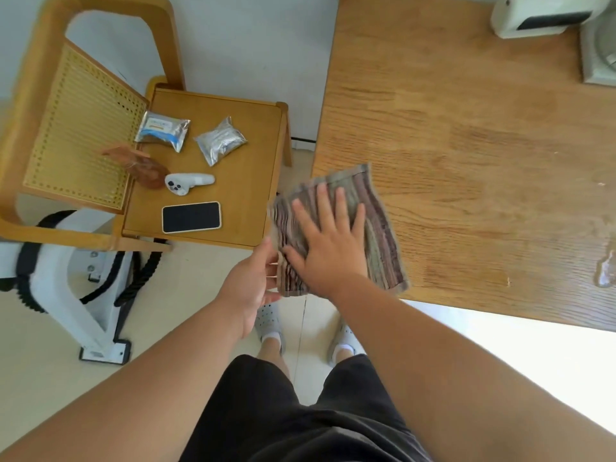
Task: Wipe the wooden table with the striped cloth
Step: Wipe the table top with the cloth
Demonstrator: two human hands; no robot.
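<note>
The striped cloth [376, 235], brown and grey, lies over the near left corner of the wooden table [466, 145], with its left part hanging past the table's edge. My right hand [328, 245] lies flat on top of the cloth, fingers spread and straight. My left hand [253, 285] is beside the table's corner, under the overhanging part of the cloth, with its fingers loosely extended against the cloth's edge. Whether it pinches the cloth is hidden.
A wet patch [605, 271] shines near the table's right edge. A white device [540, 15] and a fan base [598, 51] stand at the far right. Left of the table, a chair [206, 161] holds a phone [191, 216], a controller [188, 183] and two foil packets.
</note>
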